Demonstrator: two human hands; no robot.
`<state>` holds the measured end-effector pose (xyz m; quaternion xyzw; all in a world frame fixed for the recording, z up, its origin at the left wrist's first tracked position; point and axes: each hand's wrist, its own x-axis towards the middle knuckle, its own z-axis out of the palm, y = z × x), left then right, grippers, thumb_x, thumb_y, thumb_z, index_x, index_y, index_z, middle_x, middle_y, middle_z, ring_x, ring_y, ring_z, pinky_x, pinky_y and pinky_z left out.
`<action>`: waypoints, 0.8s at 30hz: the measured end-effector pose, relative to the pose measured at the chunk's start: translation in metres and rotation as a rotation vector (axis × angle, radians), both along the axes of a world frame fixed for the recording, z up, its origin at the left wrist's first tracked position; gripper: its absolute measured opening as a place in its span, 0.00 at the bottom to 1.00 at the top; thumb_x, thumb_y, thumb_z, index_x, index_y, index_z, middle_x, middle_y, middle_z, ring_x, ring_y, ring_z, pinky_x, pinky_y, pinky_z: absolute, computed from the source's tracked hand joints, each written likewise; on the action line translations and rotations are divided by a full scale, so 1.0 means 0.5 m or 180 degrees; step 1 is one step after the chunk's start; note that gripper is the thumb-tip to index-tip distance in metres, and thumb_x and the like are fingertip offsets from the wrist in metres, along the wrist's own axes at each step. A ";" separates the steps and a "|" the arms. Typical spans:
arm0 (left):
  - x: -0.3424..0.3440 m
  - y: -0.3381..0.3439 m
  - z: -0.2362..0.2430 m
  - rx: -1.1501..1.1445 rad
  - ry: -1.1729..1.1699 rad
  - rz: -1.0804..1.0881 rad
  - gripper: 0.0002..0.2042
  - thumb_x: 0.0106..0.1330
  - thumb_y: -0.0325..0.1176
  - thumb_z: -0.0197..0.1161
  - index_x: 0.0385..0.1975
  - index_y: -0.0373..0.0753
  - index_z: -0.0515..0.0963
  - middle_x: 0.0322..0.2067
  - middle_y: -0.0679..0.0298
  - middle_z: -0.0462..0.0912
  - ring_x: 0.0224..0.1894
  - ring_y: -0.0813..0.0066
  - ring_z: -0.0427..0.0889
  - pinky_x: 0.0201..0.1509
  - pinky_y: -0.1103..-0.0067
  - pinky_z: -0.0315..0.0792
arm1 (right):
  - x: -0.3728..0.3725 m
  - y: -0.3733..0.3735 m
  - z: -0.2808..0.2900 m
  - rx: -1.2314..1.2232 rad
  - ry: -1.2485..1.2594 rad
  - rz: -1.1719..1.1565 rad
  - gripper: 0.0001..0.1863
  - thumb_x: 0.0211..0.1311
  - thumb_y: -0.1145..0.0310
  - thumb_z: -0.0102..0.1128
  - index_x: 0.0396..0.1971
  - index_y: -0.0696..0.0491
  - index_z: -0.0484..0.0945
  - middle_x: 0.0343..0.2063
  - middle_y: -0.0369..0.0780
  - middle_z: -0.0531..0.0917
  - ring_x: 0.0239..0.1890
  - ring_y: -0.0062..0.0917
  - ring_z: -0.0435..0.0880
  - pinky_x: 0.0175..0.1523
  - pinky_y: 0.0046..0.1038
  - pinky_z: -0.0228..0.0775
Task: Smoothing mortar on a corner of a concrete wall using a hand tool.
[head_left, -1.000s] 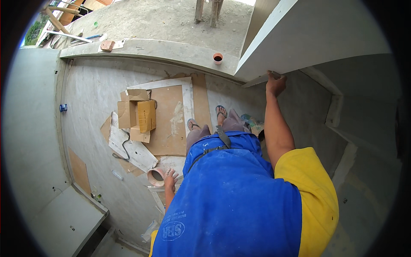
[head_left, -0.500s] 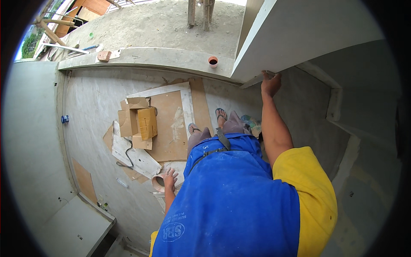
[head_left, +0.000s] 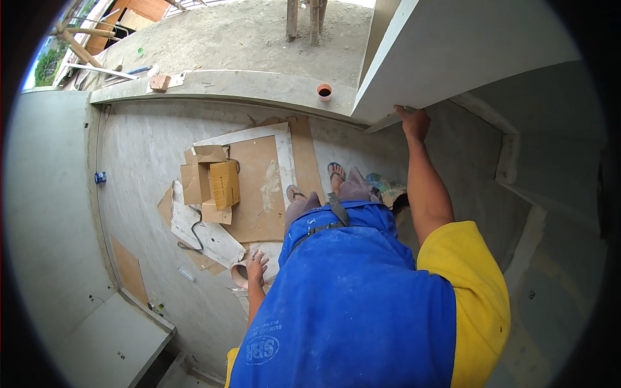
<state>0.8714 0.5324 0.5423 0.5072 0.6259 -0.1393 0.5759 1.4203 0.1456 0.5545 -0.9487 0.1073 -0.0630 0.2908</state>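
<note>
My right hand [head_left: 415, 123] is raised at arm's length against the lower edge of a pale wall panel [head_left: 446, 52]. Its fingers are curled, with one reaching along the edge; whatever they hold, if anything, is hidden. Down at my left side, my left hand [head_left: 257, 267] hangs with its fingers apart and nothing in it. Below that hand, a round, pinkish, hollow pipe-like piece [head_left: 239, 276] lies on the floor; it looks apart from the hand, though overlap makes touching hard to judge.
An open cardboard box [head_left: 224, 184] sits on brown boards [head_left: 262, 213] with a dark cord [head_left: 196, 229] beside it. On the sill [head_left: 259, 84] stand an orange-rimmed cup [head_left: 324, 92] and a brick piece [head_left: 159, 83]. A blue can [head_left: 100, 177] is by the left wall.
My right hand has shifted slightly along the panel's edge, and its forearm has swung a little to the right. The left hand stays nearly where it was.
</note>
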 end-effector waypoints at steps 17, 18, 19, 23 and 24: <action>-0.009 -0.039 -0.015 -0.0275 0.0128 0.0158 0.28 0.68 0.44 0.56 0.65 0.45 0.61 0.57 0.59 0.73 0.52 0.62 0.78 0.54 0.65 0.66 | 0.005 -0.053 -0.027 0.0170 0.0011 0.0388 0.19 0.44 0.62 0.73 0.34 0.59 0.82 0.33 0.49 0.85 0.38 0.42 0.85 0.42 0.36 0.77; -0.001 -0.041 -0.011 -0.0285 0.0130 0.0152 0.28 0.68 0.44 0.56 0.65 0.45 0.61 0.57 0.59 0.73 0.52 0.62 0.78 0.54 0.65 0.66 | 0.006 -0.058 -0.025 0.0183 0.0136 0.0501 0.18 0.44 0.64 0.72 0.34 0.59 0.82 0.32 0.48 0.85 0.38 0.42 0.85 0.42 0.36 0.76; 0.010 -0.039 -0.006 -0.0258 0.0188 0.0101 0.27 0.68 0.44 0.56 0.65 0.45 0.61 0.57 0.59 0.73 0.52 0.63 0.78 0.54 0.65 0.66 | 0.006 -0.062 -0.024 0.0176 0.0141 0.0494 0.18 0.44 0.64 0.72 0.34 0.59 0.82 0.32 0.48 0.85 0.38 0.42 0.85 0.42 0.36 0.76; 0.058 -0.025 0.019 -0.0043 0.0149 0.0057 0.28 0.67 0.43 0.56 0.65 0.43 0.61 0.58 0.57 0.73 0.52 0.63 0.79 0.56 0.63 0.66 | 0.000 -0.051 -0.022 0.0156 -0.0020 0.0627 0.22 0.45 0.64 0.72 0.39 0.59 0.78 0.35 0.49 0.84 0.39 0.42 0.85 0.44 0.37 0.76; 0.064 -0.022 0.023 0.0023 0.0064 0.0034 0.28 0.67 0.43 0.56 0.65 0.43 0.61 0.58 0.56 0.73 0.52 0.63 0.79 0.57 0.63 0.66 | -0.005 -0.048 -0.020 0.0199 -0.0078 0.0637 0.23 0.45 0.65 0.71 0.42 0.59 0.77 0.35 0.50 0.84 0.40 0.42 0.85 0.44 0.37 0.76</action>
